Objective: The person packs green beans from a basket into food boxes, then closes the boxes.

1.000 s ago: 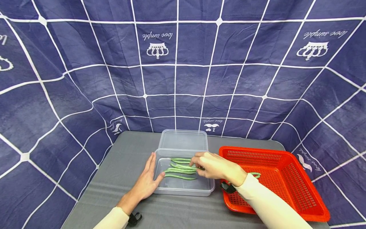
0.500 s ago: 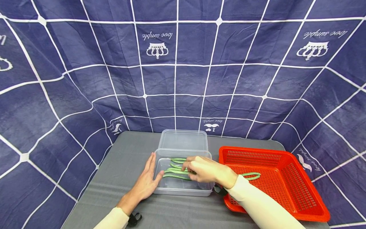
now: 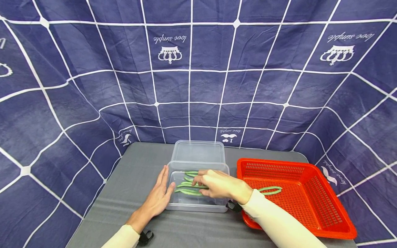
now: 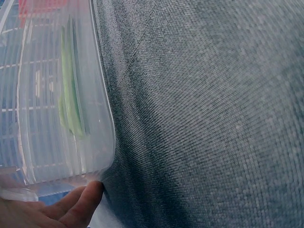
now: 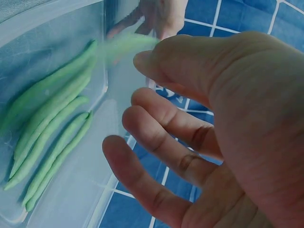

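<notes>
Navy cloth with white grid lines is hanging behind a grey table [image 3: 130, 193]. Right hand [image 3: 217, 184] is reaching into a clear plastic container [image 3: 198, 203], its fingers [image 5: 156, 128] loosely spread and slightly bent, hovering over green beans [image 3: 189, 187] lying in the container; whether they are touching a bean cannot be told. Left hand [image 3: 158, 198] is resting flat and relaxed against the container's left wall. Behind it is lying a clear lid [image 3: 198, 151]. To the right, a red basket [image 3: 310, 206] is holding one more bean [image 3: 270, 189].

Five green beans [image 3: 189, 186] in one clear container [image 3: 181, 205]; one more bean [image 3: 270, 189] in one red basket [image 3: 313, 206]; one clear lid [image 3: 198, 151]; two hands.
</notes>
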`<action>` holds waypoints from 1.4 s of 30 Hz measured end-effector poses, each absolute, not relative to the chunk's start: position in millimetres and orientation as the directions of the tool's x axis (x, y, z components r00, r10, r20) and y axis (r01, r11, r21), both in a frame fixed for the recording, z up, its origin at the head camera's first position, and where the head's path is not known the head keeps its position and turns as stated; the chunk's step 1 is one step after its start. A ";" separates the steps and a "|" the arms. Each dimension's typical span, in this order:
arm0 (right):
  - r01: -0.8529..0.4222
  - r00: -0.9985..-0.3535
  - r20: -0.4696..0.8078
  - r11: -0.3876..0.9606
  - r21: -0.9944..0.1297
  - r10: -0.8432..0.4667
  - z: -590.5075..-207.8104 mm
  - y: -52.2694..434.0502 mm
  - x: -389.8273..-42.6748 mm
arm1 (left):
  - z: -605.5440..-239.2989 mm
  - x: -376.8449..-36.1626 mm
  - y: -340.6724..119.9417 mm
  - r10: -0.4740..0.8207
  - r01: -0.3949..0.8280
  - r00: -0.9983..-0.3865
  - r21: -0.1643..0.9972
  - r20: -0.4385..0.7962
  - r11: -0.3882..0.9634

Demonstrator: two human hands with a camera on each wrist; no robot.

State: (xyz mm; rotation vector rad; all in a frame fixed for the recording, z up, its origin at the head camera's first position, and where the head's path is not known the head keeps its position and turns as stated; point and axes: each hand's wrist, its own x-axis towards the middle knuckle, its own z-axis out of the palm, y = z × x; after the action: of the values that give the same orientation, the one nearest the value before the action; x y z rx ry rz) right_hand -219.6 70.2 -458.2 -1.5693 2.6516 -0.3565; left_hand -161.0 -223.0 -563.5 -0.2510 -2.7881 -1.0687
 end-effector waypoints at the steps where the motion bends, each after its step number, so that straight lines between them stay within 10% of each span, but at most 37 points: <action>1: -0.858 -0.489 0.080 0.463 -0.221 -0.868 -458.1 70.2 -219.6 | -563.7 -161.1 -223.0 0.104 0.206 -0.976 0.649 0.192 0.732; 42: -0.763 -0.607 0.123 0.532 -0.368 -0.785 -458.0 174.2 -229.5 | -563.9 -160.1 -222.0 0.096 0.191 -0.979 0.642 0.181 0.742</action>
State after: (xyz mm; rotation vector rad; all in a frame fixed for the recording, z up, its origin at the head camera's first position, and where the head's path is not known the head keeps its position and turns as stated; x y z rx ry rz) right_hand -229.5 174.2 -458.0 -1.3645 2.6996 -0.6037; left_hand -160.1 -222.0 -563.9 -0.2322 -2.8042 -1.0559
